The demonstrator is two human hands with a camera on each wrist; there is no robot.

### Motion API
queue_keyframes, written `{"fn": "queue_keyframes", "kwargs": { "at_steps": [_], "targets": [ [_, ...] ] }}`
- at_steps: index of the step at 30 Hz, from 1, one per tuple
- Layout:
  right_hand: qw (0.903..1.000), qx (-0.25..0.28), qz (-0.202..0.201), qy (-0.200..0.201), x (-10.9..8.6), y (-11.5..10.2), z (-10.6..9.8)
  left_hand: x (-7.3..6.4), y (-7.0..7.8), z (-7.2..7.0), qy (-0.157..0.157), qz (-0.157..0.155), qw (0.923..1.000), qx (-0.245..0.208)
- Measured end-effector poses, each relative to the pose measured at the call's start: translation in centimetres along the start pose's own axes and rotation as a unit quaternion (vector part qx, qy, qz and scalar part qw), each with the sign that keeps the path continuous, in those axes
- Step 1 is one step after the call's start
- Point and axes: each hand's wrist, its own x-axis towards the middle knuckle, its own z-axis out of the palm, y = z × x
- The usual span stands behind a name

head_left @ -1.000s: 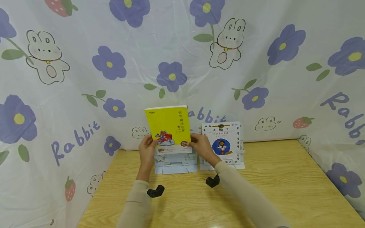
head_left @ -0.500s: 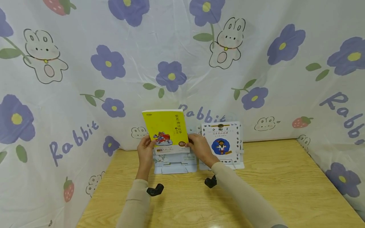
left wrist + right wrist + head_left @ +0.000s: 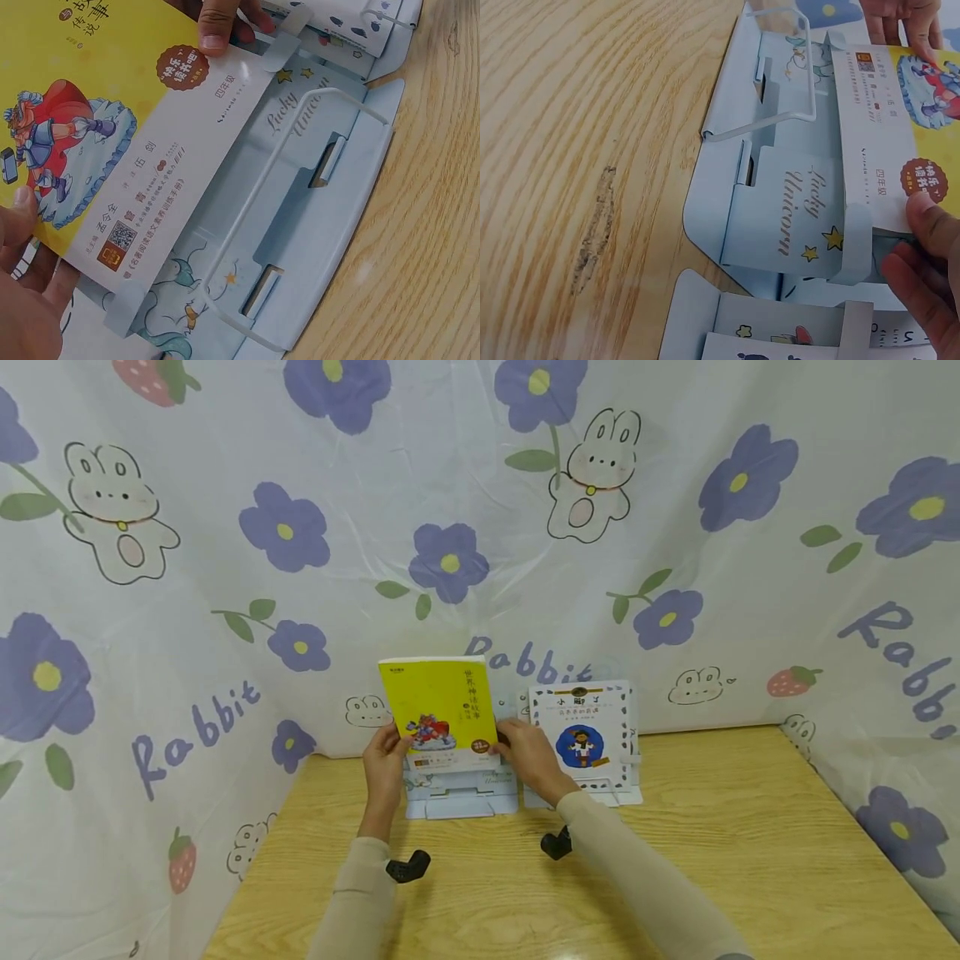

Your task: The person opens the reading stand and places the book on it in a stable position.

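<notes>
A yellow book (image 3: 442, 702) with a white lower band is pinched by its sides between both hands. My left hand (image 3: 384, 768) holds the left edge, thumb (image 3: 22, 206) on the cover. The right hand (image 3: 531, 758) pinches the right edge, its thumb (image 3: 930, 214) on the front and fingers bent at the side. Below is a light-blue book stand (image 3: 461, 806) with a unicorn print and a white wire holder (image 3: 251, 187). In the wrist views, the book's lower corners sit behind the stand's side tabs (image 3: 857, 244), its bottom edge above the ledge.
Right of the book stands a white picture book (image 3: 581, 727) on a similar stand (image 3: 633, 795). Both stands are on a wooden table (image 3: 712, 843), near a patterned curtain (image 3: 525, 593) at the back. A black wrist-camera piece (image 3: 408, 867) juts from the left sleeve.
Both hands have brought the yellow book lower toward the blue stand, after a small shift left. The white book and both stands stay in place.
</notes>
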Motion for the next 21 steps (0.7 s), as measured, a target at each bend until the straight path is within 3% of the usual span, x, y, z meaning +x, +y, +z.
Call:
{"fn": "queue_keyframes", "kwargs": {
  "at_steps": [4,12,21],
  "targets": [
    [0.9999,0.007,0.014,-0.004,-0.22,0.06,0.29,-0.06,-0.11,-0.02,0.002,-0.001,0.9997,0.023],
    [0.9988,0.016,0.043,-0.016,-0.66,-0.04,0.67,-0.15,0.01,-0.26,0.012,0.006,0.9931,0.117],
    [0.9944,0.066,0.079,-0.025,-0.62,-0.45,0.57,-0.10,-0.71,-0.71,0.011,0.012,0.9907,0.135]
  ]
}}
